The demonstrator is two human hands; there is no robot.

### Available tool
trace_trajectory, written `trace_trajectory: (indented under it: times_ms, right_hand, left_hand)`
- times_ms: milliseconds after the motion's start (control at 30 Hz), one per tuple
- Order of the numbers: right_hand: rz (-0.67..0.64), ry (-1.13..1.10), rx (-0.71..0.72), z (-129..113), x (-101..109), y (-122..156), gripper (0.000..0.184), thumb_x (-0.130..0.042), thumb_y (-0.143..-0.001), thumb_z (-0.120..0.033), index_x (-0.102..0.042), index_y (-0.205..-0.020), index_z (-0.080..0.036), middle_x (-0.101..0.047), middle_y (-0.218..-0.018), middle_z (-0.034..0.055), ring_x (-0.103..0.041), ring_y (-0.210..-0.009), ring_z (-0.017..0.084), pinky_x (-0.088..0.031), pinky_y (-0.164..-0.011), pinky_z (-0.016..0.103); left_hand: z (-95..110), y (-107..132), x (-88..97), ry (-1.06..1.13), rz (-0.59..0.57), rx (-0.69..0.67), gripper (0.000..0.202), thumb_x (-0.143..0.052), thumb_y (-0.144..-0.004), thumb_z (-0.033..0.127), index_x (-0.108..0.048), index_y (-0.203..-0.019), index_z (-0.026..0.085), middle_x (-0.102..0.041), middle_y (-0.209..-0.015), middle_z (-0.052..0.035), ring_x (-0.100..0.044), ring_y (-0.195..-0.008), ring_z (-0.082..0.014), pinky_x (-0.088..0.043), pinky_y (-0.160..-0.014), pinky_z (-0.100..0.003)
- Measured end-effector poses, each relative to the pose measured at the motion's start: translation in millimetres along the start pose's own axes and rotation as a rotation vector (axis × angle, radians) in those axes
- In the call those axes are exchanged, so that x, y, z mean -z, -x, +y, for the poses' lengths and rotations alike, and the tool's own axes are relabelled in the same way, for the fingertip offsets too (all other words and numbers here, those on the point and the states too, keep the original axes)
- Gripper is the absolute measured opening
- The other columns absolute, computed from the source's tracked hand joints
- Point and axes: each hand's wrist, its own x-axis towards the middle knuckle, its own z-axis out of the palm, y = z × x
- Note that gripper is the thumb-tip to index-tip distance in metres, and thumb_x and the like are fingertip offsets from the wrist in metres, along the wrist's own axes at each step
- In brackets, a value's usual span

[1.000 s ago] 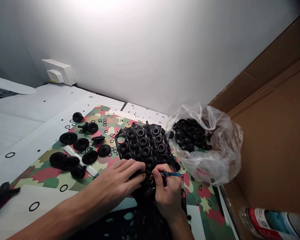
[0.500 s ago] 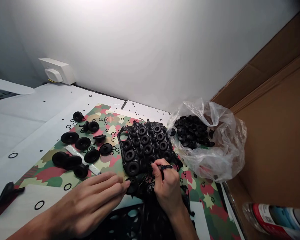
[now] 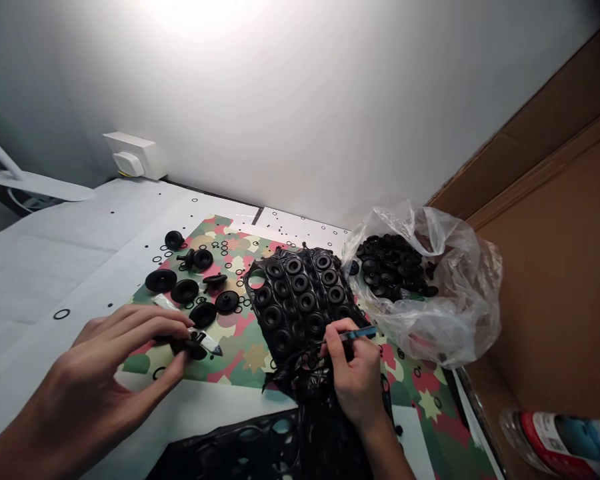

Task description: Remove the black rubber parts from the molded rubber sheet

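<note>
My left hand (image 3: 130, 367) is over the left part of the camouflage mat, thumb and fingers spread around a black rubber disc with a stem (image 3: 194, 348). I cannot tell whether it grips the disc. My right hand (image 3: 357, 373) holds a slim tool with a dark, flat handle (image 3: 361, 333) like a pen. Its tip is at the lower edge of a black moulded rubber sheet (image 3: 300, 283) with rows of ring-shaped parts. Below, torn black rubber webbing (image 3: 240, 443) with round holes lies partly under my right wrist. Several loose black discs (image 3: 185, 291) lie on the mat.
On the right, a clear plastic bag (image 3: 460, 287) holds many black rubber parts (image 3: 393, 263). A cardboard box (image 3: 555, 267) and a bottle with a red and blue label (image 3: 565, 437) stand beside it. A white lamp base (image 3: 45, 187) and a wall socket (image 3: 137, 157) are at the back left.
My left hand has moved left from the rubber sheet's lower edge to the loose discs, and its fingers have spread. The disc at that edge is gone. My right hand still holds the tool.
</note>
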Motion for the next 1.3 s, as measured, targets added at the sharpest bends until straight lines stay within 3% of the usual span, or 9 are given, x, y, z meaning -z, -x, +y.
trace_trajectory:
  times_ms: [67,133,267,433,600,767,933,1133,1300]
  right_hand:
    - [0.027,-0.076,-0.085,1.4,2.2,1.6,0.040,-0.056,-0.119,-0.042,-0.063,-0.084,-0.023,-0.064,-0.071,-0.0022,-0.066,-0.061,0.015,-0.049,-0.059,0.026]
    - [0.043,-0.119,-0.116,1.8,2.8,3.1,0.040,-0.057,-0.119,-0.044,-0.064,-0.085,-0.023,-0.065,-0.071,-0.0018,-0.066,-0.062,0.015,-0.050,-0.060,0.026]
    - [0.068,-0.141,-0.099,-1.0,2.8,4.5,0.040,-0.059,-0.118,-0.044,-0.065,-0.085,-0.023,-0.065,-0.070,-0.0021,-0.066,-0.062,0.015,-0.050,-0.060,0.025]
    - [0.142,-0.136,-0.073,-2.1,4.3,3.0,0.037,-0.063,-0.116,-0.042,-0.066,-0.084,-0.023,-0.066,-0.068,-0.0019,-0.065,-0.059,0.014,-0.049,-0.056,0.024]
    - [0.165,-0.137,-0.036,-3.5,7.1,-1.0,0.031,-0.077,-0.107,-0.038,-0.072,-0.081,-0.022,-0.069,-0.066,-0.0021,-0.060,-0.053,0.013,-0.047,-0.051,0.023]
    - [0.013,-0.168,-0.080,-24.9,23.5,-8.5,0.032,-0.081,-0.104,-0.040,-0.076,-0.078,-0.022,-0.072,-0.066,-0.0013,-0.061,-0.055,0.012,-0.047,-0.052,0.022]
    - [-0.159,-0.109,-0.105,-55.2,36.9,-4.9,0.031,-0.076,-0.107,-0.041,-0.076,-0.081,-0.023,-0.071,-0.065,-0.0034,-0.064,-0.055,0.012,-0.047,-0.053,0.020]
    - [-0.091,-0.034,0.036,-53.1,15.4,23.0,0.011,-0.076,-0.102,-0.024,-0.079,-0.091,-0.025,-0.081,-0.080,-0.0031,-0.078,-0.069,0.013,-0.057,-0.068,0.018]
    - [-0.013,-0.020,-0.139,-46.6,-4.3,39.7,0.024,-0.076,-0.104,-0.033,-0.078,-0.082,-0.024,-0.079,-0.072,-0.0021,-0.073,-0.059,0.014,-0.054,-0.058,0.019]
  left_hand:
    - [4.1,-6.3,-0.8,-0.135,-0.036,0.004,0.006,-0.067,-0.105,0.035,-0.071,-0.109,0.031,-0.075,-0.124,0.0078,-0.073,-0.116,-0.0286,-0.049,-0.098,-0.044]
    - [3.4,-8.8,-3.6,-0.226,-0.088,0.006,0.014,-0.061,-0.109,0.039,-0.070,-0.114,0.030,-0.074,-0.132,0.0053,-0.072,-0.121,-0.0303,-0.046,-0.100,-0.044]
    - [2.3,-11.3,-12.2,-0.292,-0.103,-0.021,0.029,-0.056,-0.113,0.044,-0.067,-0.136,0.031,-0.071,-0.141,-0.0042,-0.071,-0.124,-0.0345,-0.046,-0.099,-0.047]
    - [22.1,-16.8,-28.7,-0.227,-0.056,-0.118,0.023,-0.056,-0.115,0.031,-0.068,-0.134,0.028,-0.071,-0.138,-0.0084,-0.071,-0.124,-0.0312,-0.045,-0.107,-0.049]
    - [44.8,-21.2,-48.0,-0.163,-0.060,-0.194,0.018,-0.060,-0.114,0.018,-0.067,-0.129,0.025,-0.072,-0.131,-0.0069,-0.070,-0.122,-0.0254,-0.044,-0.102,-0.042]
    - [67.6,-29.5,-70.9,-0.090,-0.167,-0.300,0.027,-0.056,-0.112,0.011,-0.066,-0.133,0.025,-0.073,-0.126,-0.0035,-0.071,-0.114,-0.0222,-0.046,-0.099,-0.038]
    - [74.4,-33.5,-88.9,-0.116,-0.279,-0.316,0.045,-0.081,-0.095,0.006,-0.061,-0.132,0.023,-0.072,-0.128,-0.0053,-0.071,-0.111,-0.0276,-0.053,-0.095,-0.043]
    - [71.9,-26.6,-96.5,-0.045,-0.334,-0.231,0.056,-0.088,-0.092,0.005,-0.057,-0.133,0.025,-0.070,-0.129,-0.0062,-0.073,-0.110,-0.0295,-0.061,-0.092,-0.045]
    - [71.9,-25.3,-94.7,0.043,-0.334,-0.149,0.050,-0.084,-0.094,0.004,-0.058,-0.131,0.025,-0.070,-0.131,-0.0062,-0.076,-0.109,-0.0276,-0.065,-0.086,-0.041]
